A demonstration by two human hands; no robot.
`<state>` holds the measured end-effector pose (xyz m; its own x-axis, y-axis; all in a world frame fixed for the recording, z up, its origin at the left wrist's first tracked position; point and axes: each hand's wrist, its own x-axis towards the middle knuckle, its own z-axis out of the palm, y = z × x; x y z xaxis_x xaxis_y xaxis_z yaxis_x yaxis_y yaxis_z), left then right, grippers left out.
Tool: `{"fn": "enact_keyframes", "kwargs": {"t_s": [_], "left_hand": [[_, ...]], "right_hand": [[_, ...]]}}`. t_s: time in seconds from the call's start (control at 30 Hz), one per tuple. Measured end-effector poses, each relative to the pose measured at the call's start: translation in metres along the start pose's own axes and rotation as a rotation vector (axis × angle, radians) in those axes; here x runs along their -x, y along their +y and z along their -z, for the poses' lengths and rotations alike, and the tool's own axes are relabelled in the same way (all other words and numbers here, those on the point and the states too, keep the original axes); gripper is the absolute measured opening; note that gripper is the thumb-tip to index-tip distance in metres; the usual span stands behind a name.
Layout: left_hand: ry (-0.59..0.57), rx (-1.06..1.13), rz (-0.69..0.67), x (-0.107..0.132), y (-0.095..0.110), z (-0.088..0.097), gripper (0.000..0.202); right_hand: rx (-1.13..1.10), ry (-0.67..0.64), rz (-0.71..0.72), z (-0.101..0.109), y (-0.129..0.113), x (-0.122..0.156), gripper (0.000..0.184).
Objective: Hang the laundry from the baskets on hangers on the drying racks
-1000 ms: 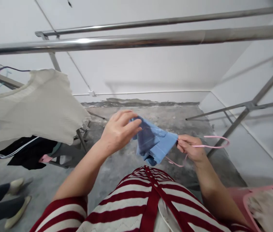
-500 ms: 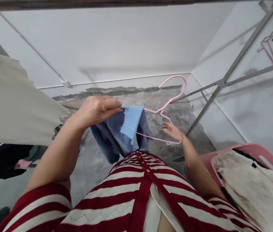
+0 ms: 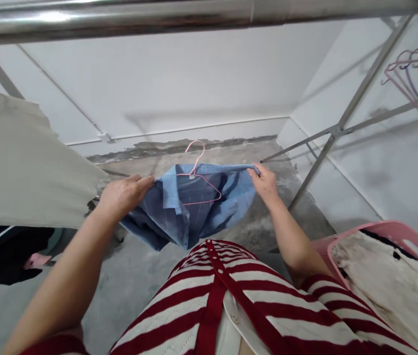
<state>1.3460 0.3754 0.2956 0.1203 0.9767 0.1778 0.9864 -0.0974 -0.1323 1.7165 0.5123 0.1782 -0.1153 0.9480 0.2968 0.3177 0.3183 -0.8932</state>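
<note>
A blue collared shirt [image 3: 238,195] is stretched sideways in front of my body. My left hand [image 3: 129,192] is closed on its left shoulder, fingers pinching the cloth. At the other shoulder, my right hand [image 3: 264,182] grips the fabric near the top edge. Between them sits a pink clothes hanger [image 3: 209,183], its hook standing up above the collar. The hanger's left arm is hidden inside the shirt, while its right arm shows in the neck opening, over the cloth.
A metal rail [image 3: 209,15] crosses overhead. Pink and purple hangers [image 3: 414,93] hang at right by the rack frame [image 3: 338,129]. A pink basket [image 3: 390,229] holds off-white cloth [image 3: 390,286] at lower right. A pale cloth [image 3: 19,162] and dark garment [image 3: 5,251] hang at left.
My right hand has come up and taken hold of the shirt's right shoulder. The shirt is now spread wide, and the hanger has shifted left and lower into the collar.
</note>
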Motion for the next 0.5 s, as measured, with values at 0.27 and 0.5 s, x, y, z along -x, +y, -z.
{"fn": "enact_keyframes", "kwargs": {"t_s": [0.27,0.5], "left_hand": [[0.677,-0.166,0.113,0.008,0.012,-0.046,0.023],[0.747,0.233,0.009,0.023,-0.014,-0.044,0.019]], "right_hand": [[0.237,0.03,0.131,-0.041,-0.057,0.045,0.033],[0.187,-0.065,0.237,-0.008,-0.02,0.041,0.069]]}}
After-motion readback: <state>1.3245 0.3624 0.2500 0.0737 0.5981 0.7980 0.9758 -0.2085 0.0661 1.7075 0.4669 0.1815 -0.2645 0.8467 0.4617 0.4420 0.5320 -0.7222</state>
